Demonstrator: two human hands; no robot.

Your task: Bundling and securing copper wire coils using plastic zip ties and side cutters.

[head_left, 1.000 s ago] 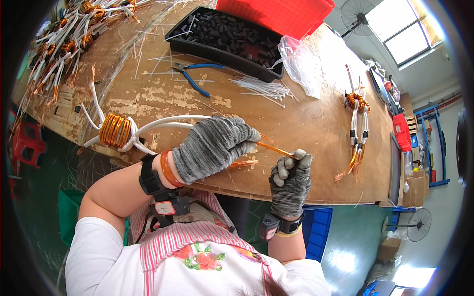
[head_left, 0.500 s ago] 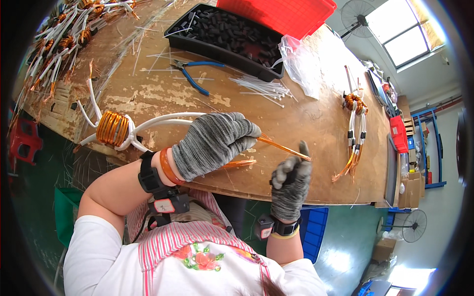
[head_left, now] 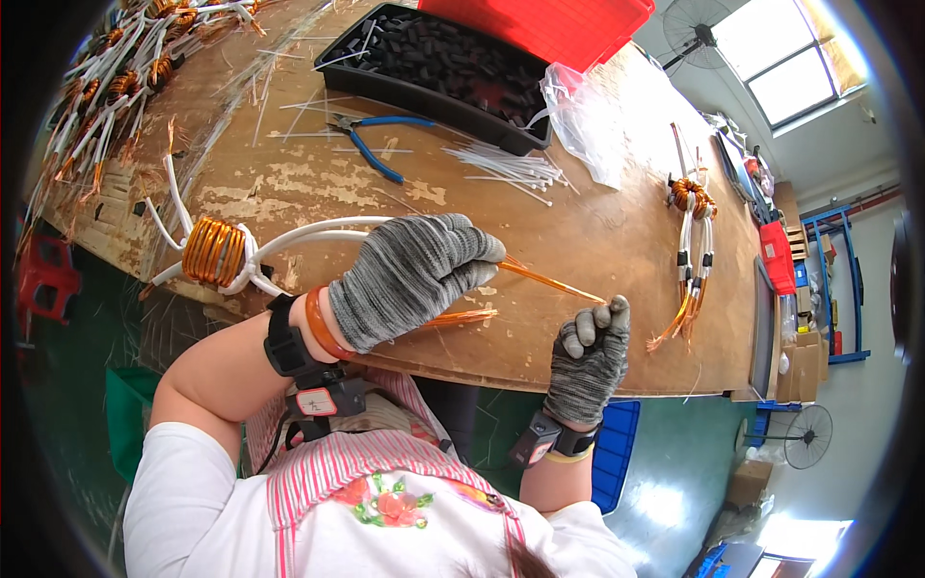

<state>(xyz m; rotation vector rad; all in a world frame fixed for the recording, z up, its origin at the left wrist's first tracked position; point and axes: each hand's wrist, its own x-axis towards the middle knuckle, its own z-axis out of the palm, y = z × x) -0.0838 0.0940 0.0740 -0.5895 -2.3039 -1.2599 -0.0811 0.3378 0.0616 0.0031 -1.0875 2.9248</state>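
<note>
My left hand [head_left: 414, 279], in a grey knit glove, is closed round the white-sleeved leads [head_left: 323, 229] of a copper-wound coil [head_left: 214, 252] lying at the left on the table. From its fingers a bundle of bare copper wires [head_left: 544, 277] sticks out to the right, narrowing to a tip. My gloved right hand [head_left: 586, 356] has its fingers curled closed at that tip; the fingers hide how much wire is between them. Below my left hand, a second copper wire end [head_left: 467, 316] pokes out over the table, loose.
A black tray [head_left: 434, 101] of small black pieces stands at the back, by a red bin [head_left: 559, 24]. Blue-handled cutters [head_left: 374, 154] and white cable ties [head_left: 506, 169] lie before it. Another coil [head_left: 692, 197] is at right; many coils [head_left: 120, 87] are heaped far left.
My right hand has moved slightly right; its raised thumb has come down and its fingers have closed at the copper tip. My left hand keeps its grip, nearly still.
</note>
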